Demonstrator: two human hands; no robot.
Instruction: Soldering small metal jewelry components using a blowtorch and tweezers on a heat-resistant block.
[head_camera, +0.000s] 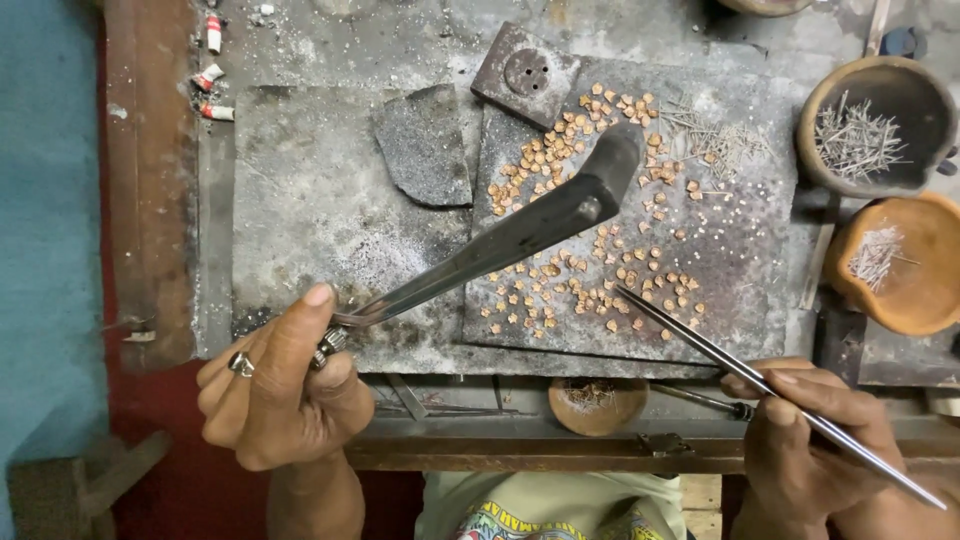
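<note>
Both hands grip tools: the left hand (283, 392) is closed on a long dark metal tool (520, 232), the right hand (812, 445) pinches slim tweezers (760, 385) — their tail cut off at the frame edge — over small copper-coloured pieces (590, 215), perhaps flower-shaped, on a grey slab (740, 260).

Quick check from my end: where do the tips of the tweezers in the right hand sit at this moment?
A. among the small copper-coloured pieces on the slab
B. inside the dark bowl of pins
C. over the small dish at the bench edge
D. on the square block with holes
A: the tweezers held by the right hand end among the small copper-coloured pieces on the grey slab, well apart from the dark bowl of pins.
</note>
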